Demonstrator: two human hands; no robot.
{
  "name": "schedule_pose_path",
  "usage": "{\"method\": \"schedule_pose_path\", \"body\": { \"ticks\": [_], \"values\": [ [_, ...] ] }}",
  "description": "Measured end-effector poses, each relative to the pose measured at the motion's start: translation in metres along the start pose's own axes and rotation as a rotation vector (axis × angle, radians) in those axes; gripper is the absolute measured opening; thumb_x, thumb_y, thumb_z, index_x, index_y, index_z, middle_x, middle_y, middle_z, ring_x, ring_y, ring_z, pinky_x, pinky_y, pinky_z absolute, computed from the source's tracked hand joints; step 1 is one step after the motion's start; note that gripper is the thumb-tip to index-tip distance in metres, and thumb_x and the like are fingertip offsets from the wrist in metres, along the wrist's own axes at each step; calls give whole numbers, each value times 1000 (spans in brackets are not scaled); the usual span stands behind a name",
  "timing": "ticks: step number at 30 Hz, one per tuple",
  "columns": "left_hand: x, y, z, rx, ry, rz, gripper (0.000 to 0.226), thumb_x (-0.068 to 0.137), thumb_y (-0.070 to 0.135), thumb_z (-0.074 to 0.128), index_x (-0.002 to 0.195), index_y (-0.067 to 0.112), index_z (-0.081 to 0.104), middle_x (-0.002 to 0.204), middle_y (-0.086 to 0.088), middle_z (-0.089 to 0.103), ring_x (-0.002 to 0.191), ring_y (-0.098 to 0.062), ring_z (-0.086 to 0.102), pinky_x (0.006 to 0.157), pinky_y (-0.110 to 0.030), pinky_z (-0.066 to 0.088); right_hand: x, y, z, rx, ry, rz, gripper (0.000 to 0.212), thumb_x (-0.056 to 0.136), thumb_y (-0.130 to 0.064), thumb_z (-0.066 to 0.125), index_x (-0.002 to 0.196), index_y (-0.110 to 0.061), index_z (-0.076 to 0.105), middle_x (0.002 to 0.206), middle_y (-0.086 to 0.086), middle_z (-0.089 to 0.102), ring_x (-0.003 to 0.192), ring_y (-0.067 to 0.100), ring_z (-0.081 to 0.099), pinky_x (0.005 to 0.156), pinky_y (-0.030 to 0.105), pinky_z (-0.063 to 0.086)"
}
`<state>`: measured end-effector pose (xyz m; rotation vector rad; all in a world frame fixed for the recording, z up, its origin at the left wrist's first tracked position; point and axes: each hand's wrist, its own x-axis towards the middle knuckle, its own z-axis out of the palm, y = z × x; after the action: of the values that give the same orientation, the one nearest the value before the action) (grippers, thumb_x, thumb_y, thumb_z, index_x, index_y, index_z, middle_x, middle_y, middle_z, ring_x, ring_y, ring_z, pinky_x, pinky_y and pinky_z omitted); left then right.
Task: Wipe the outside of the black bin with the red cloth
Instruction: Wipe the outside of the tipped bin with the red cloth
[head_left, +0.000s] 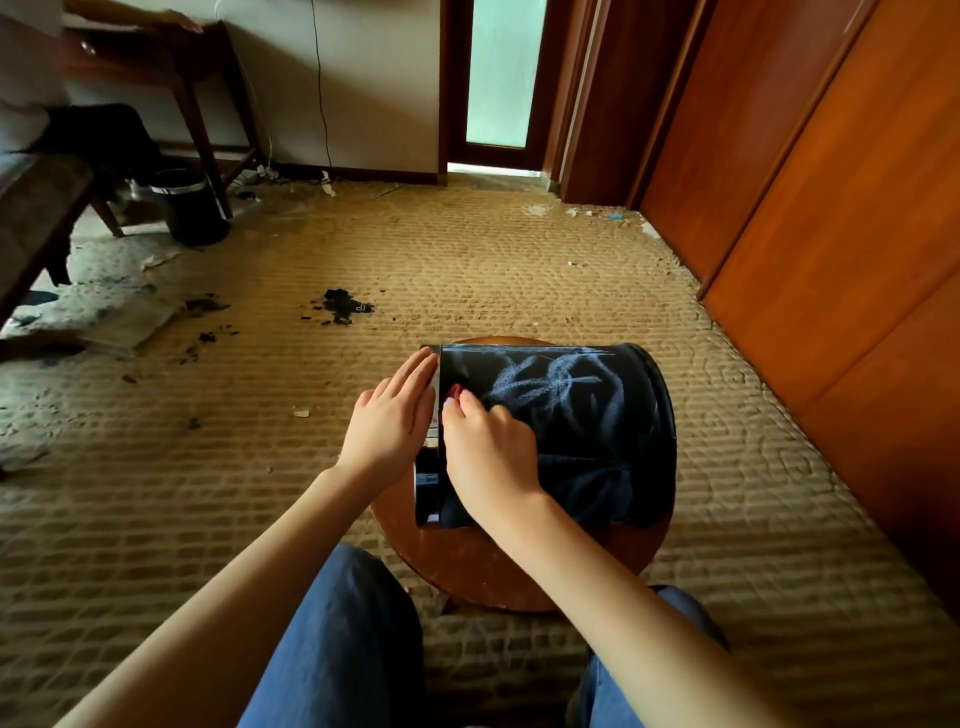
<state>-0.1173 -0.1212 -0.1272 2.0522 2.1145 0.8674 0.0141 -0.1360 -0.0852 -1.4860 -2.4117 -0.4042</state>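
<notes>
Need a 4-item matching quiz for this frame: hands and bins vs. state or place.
1. left hand
2. right hand
3. black bin
4. far bin

A. upright on the floor by the desk
B. on its side on the round stool
C. fingers curled on the red cloth
D. fingers straight, flat against the bin's rim

Pairs: 1-D, 2-C, 3-B, 4-A
</notes>
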Motion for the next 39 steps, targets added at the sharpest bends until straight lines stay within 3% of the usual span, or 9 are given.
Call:
{"method": "schedule_pose_path", "body": {
  "ticks": [2, 5, 9, 16, 20, 24, 30, 36, 39],
  "values": [
    [-1, 1, 0, -4, -3, -3, 70, 91, 54, 7, 148, 25, 35, 156, 9, 29, 135, -18, 41, 101, -38, 34, 11, 1, -12, 25, -63, 17, 11, 72, -12, 71, 83, -14, 73, 76, -2, 68, 59, 22, 65, 44, 26, 46],
    [-1, 3, -1, 11, -17, -24, 74, 89, 56, 2, 149, 26, 31, 157, 11, 24, 136, -17, 39, 101, -36, 32, 29, 1, -14, 4, -102, 6, 19, 88, -8, 53, 102, -10, 66, 94, 3, 67, 84, 27, 67, 61, 32, 51],
    [1, 2, 0, -12, -24, -26, 74, 88, 57, 3, 150, 26, 29, 158, 10, 23, 136, -18, 39, 103, -37, 33, 17, -9, -8, -60, 34, 12, 13, 67, -12, 66, 76, -13, 76, 64, -4, 63, 48, 16, 58, 38, 21, 39],
    [-5, 4, 3, -41, 10, -16, 70, 90, 52, 6, 149, 23, 31, 157, 8, 25, 134, -20, 41, 99, -37, 35, 5, 15, -8, 54, -15, -28, 13, 68, -13, 77, 81, -14, 72, 72, -2, 66, 53, 24, 61, 40, 25, 42],
    [-2, 6, 3, -35, 7, -39, 74, 88, 54, 4, 149, 23, 31, 157, 8, 24, 134, -22, 41, 100, -39, 34, 20, 8, -15, 19, -117, 33, 20, 91, -7, 50, 105, -8, 65, 95, 5, 65, 83, 30, 65, 61, 34, 49],
    [-1, 4, 4, -80, -8, -43, 76, 85, 57, 4, 150, 24, 28, 158, 9, 21, 136, -20, 38, 101, -38, 32, 8, -13, -17, -60, -119, -20, 9, 69, -12, 68, 75, -13, 74, 65, -1, 63, 50, 17, 58, 39, 20, 40],
    [-6, 4, 7, -84, 19, -25, 68, 91, 52, 8, 149, 24, 32, 157, 10, 24, 136, -17, 39, 98, -38, 36, 34, 32, -27, 55, -206, 4, 27, 92, -7, 47, 113, -12, 62, 112, 6, 61, 103, 31, 60, 76, 34, 48],
    [-5, 0, 9, -108, 21, -27, 67, 91, 51, 10, 148, 23, 33, 157, 9, 25, 136, -15, 39, 98, -36, 36, 8, 9, -16, -138, -153, -131, 22, 66, -12, 72, 87, -9, 75, 70, 0, 64, 53, 18, 60, 40, 23, 42],
    [-4, 2, 8, -109, 25, -19, 62, 94, 47, 14, 148, 22, 33, 157, 9, 25, 137, -16, 38, 98, -37, 35, 10, 25, -22, -21, -206, -116, 27, 84, -11, 57, 109, -13, 66, 96, 1, 64, 79, 26, 63, 56, 30, 46]
  ]
}}
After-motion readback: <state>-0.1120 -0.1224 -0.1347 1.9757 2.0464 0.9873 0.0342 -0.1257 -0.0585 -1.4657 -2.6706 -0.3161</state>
